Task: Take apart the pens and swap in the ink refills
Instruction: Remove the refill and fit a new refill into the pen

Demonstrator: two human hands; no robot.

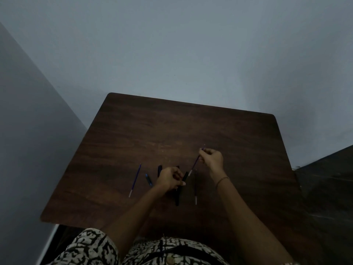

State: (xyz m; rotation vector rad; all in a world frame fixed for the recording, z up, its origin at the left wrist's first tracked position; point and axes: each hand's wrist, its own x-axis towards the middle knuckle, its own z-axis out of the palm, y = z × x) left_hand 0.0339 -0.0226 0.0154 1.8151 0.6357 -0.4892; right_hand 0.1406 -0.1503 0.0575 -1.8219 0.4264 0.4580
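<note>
Head view. Dark wooden table (133, 131) against a pale wall. The left hand (169, 178) is closed around a black pen barrel (185, 176), held above the tabletop. The right hand (212, 157) pinches a thin blue ink refill (195, 164) near its tip, the refill's white end just at the barrel's mouth. On the table: a spare blue refill (135, 180) at left, a short blue pen part (148, 180), black pen pieces (177, 197), and another refill (195, 190) at right.
</note>
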